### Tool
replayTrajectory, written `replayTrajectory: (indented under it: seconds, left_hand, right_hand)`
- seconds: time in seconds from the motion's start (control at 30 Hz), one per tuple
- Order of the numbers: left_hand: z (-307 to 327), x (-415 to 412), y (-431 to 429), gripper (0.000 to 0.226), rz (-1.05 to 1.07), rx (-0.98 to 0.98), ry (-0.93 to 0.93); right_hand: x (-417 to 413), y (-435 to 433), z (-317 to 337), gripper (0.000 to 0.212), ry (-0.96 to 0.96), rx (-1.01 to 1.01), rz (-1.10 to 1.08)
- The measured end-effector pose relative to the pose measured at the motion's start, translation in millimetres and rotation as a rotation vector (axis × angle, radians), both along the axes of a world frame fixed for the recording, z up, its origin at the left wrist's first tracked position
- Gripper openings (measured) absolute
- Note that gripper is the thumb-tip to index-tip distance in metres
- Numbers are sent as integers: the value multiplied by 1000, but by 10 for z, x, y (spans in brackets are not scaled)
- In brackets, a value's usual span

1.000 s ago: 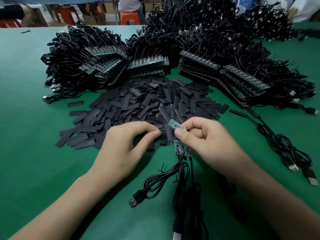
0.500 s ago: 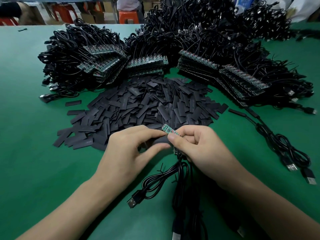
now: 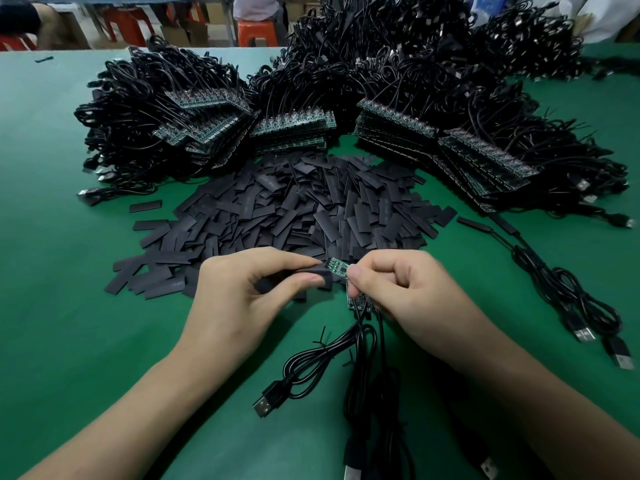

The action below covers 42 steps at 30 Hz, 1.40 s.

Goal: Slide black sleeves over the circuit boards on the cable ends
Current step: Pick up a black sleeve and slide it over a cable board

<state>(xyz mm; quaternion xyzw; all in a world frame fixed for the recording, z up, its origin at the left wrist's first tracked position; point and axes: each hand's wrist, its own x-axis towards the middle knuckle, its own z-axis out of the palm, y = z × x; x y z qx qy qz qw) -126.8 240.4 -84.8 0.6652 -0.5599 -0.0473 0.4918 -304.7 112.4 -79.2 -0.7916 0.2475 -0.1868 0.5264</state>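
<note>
Head view: the sleeve (image 3: 304, 276), judged light and limp, is pinched near its mouth by the left hand (image 3: 235, 299); the circuit board (image 3: 337, 266), judged stiff, is pinched by the right hand (image 3: 408, 292).

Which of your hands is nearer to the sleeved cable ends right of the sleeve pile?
Right. The right hand is left of the sleeved cable ends, closer to the person; the left hand lies farther left, beyond it.

bright even overhead light | soft shadows | edges bowed, slightly soft
</note>
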Motion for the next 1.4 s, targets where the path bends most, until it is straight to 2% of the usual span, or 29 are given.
replayTrajectory:
  seconds: [0.1,0.27,0.33,0.53,0.63,0.8,1.17,1.23,1.4]
  left_hand:
    - [-6,18,4,15,-4,8,-24]
    - [9,111,31,24,-88,48,-250]
    - [9,136,44,25,-105,52,-283]
    - [-6,124,20,31,-154,67,-284]
    - [-8,134,19,27,-109,46,-193]
    - [-7,134,10,20,-82,27,-142]
    - [-24,160,21,25,-128,60,-145]
    - [-15,171,29,26,-155,69,-134]
    - [-6,134,35,26,-159,40,-240]
  right_hand:
    - [-9,-4,9,32,20,-19,18]
    - [-40,-22,36,30,95,-49,64]
    - [-44,-12,41,30,105,-61,94]
    - [-35,7,54,30,65,-49,79]
    - [-62,-60,64,32,66,-49,31]
    - [-65,-40,48,32,81,-37,41]
    - [-55,-40,52,32,138,0,87]
    - [-54,-48,52,32,151,50,97]
    - [-35,-69,48,36,146,277,108]
